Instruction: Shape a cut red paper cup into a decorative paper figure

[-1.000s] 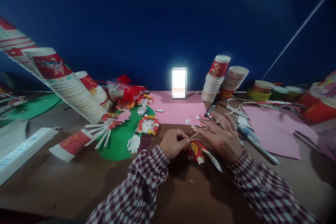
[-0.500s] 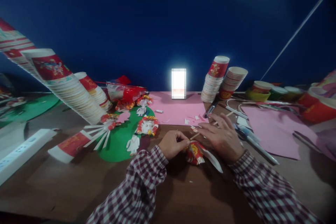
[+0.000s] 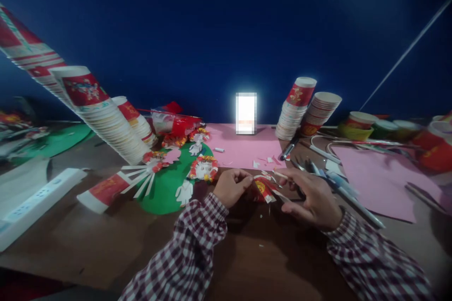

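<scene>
Near the middle of the table, my left hand (image 3: 232, 188) is closed in a pinch at the left edge of a red and yellow cut piece of paper cup (image 3: 262, 189). White strips curl from the piece towards the right. My right hand (image 3: 312, 197) is at its right side, the thumb spread away from the fingers. A thin pale stick (image 3: 281, 175) is held among the fingers of that hand, its tip pointing left. Most of the stick is hidden. Small paper scraps (image 3: 261, 245) lie on the brown table below the hands.
Tall stacks of paper cups (image 3: 106, 117) lean at the left, with more cup stacks (image 3: 295, 108) at the back right. A green sheet (image 3: 160, 193) bears paper figures. Pink paper (image 3: 240, 150), a power strip (image 3: 42, 202) and pens (image 3: 353, 197) lie around.
My right hand has drawn back slightly to the right and its thumb has spread from the fingers. The cut cup piece has turned and risen, its white strip no longer hanging down. The view has shifted slightly.
</scene>
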Action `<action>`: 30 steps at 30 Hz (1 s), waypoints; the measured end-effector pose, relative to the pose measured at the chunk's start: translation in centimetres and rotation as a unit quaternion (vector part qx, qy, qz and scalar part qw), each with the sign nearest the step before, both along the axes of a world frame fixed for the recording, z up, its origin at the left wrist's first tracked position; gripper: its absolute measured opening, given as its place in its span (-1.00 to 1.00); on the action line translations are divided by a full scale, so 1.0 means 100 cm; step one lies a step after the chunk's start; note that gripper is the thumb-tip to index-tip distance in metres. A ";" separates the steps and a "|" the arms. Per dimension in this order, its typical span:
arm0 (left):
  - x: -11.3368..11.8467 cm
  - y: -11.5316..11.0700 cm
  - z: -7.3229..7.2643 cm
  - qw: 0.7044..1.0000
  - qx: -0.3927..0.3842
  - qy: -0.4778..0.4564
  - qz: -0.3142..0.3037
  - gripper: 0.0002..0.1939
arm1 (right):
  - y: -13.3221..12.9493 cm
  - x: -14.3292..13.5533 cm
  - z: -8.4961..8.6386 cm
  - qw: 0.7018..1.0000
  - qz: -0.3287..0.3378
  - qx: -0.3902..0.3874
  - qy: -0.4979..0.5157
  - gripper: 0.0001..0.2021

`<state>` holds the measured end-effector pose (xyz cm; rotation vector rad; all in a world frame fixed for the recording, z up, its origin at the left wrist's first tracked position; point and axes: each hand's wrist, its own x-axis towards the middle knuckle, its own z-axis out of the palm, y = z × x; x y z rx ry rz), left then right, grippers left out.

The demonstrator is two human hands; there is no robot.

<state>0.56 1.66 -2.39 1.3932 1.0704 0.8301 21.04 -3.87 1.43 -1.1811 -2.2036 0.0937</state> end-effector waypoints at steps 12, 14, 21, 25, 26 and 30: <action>0.002 -0.002 0.001 0.999 0.027 0.003 0.025 -0.58 | -0.002 -0.010 -0.009 0.999 -0.046 0.022 -0.016 -0.66; 0.003 -0.005 0.006 0.996 0.084 0.012 0.033 -0.59 | -0.002 -0.010 -0.010 0.997 -0.065 0.027 -0.018 -0.66; 0.004 -0.017 0.025 0.949 0.305 0.064 -0.054 -0.61 | -0.003 -0.009 -0.010 0.994 -0.099 0.024 -0.028 -0.67; 0.007 -0.018 0.024 0.951 0.295 0.079 -0.042 -0.75 | -0.003 -0.011 -0.009 0.994 -0.098 0.038 -0.026 -0.68; 0.007 -0.018 0.023 0.954 0.287 0.076 -0.034 -0.80 | -0.003 -0.011 -0.009 0.995 -0.092 0.040 -0.023 -0.68; 0.009 -0.016 0.019 0.973 0.230 0.033 -0.006 -0.86 | -0.003 -0.012 -0.006 0.997 -0.072 0.037 -0.009 -0.72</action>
